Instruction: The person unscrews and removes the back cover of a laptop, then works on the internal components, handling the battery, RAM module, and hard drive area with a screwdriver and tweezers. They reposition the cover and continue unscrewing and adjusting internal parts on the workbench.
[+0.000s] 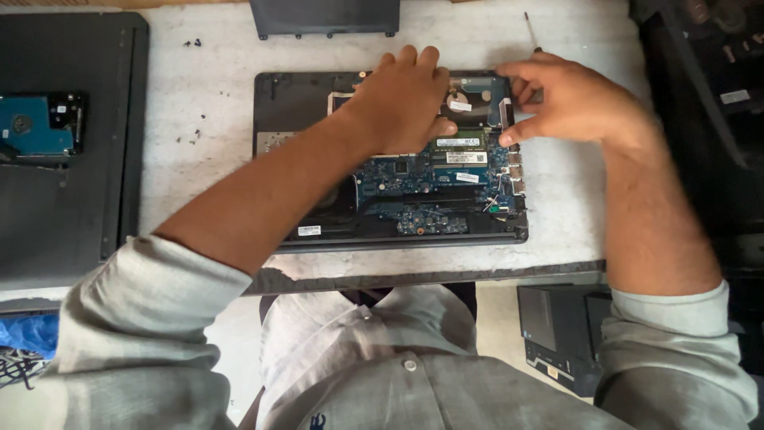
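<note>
An opened laptop [398, 199] lies bottom-up at the centre of the pale bench [199, 95], its blue circuit board [422, 179] bare toward 3 o'clock of the case. The left hand [402, 99] lies palm-down over the upper middle of the laptop, at 12 o'clock of the board; its fingers are held together and curl over the far edge, the thumb tip resting by the memory module [461, 143]. The right hand [569, 99] sits at the laptop's 1 o'clock corner, its fingers bent and slightly spread, thumb and forefinger touching the corner of the case; whether they pinch anything there I cannot tell.

A thin screwdriver [529, 28] lies on the bench just beyond the right hand, at 12 o'clock from it. A removed dark panel [325, 17] rests at 12 o'clock of the laptop, well apart from it. Small dark screws [192, 42] are scattered at 10 o'clock. At 9 o'clock a second dark laptop base [72, 199] lies with a blue hard drive [36, 127] on it. The person's grey sleeves [143, 318] fill the near edge at 6 o'clock.
</note>
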Tool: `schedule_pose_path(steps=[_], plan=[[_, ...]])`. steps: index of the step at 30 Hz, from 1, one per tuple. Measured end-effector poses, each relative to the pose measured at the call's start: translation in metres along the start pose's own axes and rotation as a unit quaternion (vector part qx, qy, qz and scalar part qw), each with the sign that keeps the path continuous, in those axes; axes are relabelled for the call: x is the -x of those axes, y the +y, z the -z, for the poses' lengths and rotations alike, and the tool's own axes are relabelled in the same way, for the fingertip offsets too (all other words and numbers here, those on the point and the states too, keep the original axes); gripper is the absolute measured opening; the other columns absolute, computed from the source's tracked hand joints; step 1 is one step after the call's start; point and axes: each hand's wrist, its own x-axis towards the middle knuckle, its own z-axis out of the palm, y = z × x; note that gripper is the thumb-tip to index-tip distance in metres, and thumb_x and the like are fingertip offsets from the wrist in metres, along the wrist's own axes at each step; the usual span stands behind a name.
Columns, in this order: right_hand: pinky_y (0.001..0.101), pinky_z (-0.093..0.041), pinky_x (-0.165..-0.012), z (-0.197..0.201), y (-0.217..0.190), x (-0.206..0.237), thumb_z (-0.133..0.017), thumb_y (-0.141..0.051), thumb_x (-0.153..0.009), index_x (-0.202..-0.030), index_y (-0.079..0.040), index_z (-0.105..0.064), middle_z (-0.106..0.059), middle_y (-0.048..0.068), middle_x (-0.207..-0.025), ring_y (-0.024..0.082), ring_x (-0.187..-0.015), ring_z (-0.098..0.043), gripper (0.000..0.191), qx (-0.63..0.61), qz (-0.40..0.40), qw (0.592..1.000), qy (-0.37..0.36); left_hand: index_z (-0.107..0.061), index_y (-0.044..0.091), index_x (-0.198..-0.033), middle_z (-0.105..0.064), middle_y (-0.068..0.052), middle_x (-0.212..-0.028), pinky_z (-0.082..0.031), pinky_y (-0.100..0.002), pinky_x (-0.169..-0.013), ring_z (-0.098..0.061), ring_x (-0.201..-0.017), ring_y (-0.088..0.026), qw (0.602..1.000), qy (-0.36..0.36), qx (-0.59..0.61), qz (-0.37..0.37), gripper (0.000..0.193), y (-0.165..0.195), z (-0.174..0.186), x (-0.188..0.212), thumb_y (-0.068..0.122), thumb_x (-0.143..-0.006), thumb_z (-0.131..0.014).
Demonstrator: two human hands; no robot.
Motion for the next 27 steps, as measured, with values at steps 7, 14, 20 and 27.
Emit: schedule_pose_path(steps=[7, 14, 20, 27], plan=[[0.0349, -0.059, -0.084, 0.008, -0.005, 0.000, -0.095, -0.018, -0.060, -0.132, 0.002, -0.068, -0.071, 0.014, -0.104, 0.023, -0.090, -0.071, 0.079, 0.043, 0.069, 0.997, 0.016, -0.058, -0.010, -0.129, -0.058, -0.019, -0.114, -0.049, -0.048, -0.086, -0.057, -0.106, -0.036, 0.996, 0.014, -0.074, -0.042, 0.074, 0.001, -0.006, -0.001, 0.055, -0.094, -0.064], [0.0323, -0.062, -0.080, 0.007, -0.008, 0.001, -0.094, -0.019, -0.063, -0.128, 0.005, -0.069, -0.071, 0.017, -0.102, 0.022, -0.085, -0.072, 0.073, 0.069, 0.104, 0.992, 0.029, -0.049, -0.007, -0.141, -0.057, -0.021, -0.122, -0.049, -0.048, -0.090, -0.057, -0.112, -0.037, 0.997, 0.003, -0.054, -0.062, 0.075, 0.002, -0.010, -0.003, 0.050, -0.095, -0.064], [0.0336, -0.061, -0.077, 0.007, -0.009, -0.002, -0.094, -0.020, -0.062, -0.125, 0.006, -0.069, -0.072, 0.017, -0.099, 0.022, -0.082, -0.073, 0.073, 0.088, 0.102, 0.990, 0.039, -0.053, 0.007, -0.143, -0.057, -0.013, -0.127, -0.048, -0.048, -0.096, -0.056, -0.120, -0.034, 0.991, -0.033, 0.089, -0.094, 0.074, -0.041, 0.008, 0.002, 0.044, -0.084, -0.076], [0.0324, -0.062, -0.078, 0.007, -0.006, -0.001, -0.093, -0.017, -0.064, -0.126, 0.005, -0.069, -0.071, 0.015, -0.101, 0.022, -0.086, -0.072, 0.069, 0.054, 0.104, 0.993, 0.034, -0.066, 0.011, -0.136, -0.062, -0.008, -0.126, -0.053, -0.043, -0.090, -0.061, -0.112, -0.029, 0.971, 0.098, 0.013, -0.215, 0.061, -0.054, -0.009, -0.004, 0.045, -0.086, -0.072]])
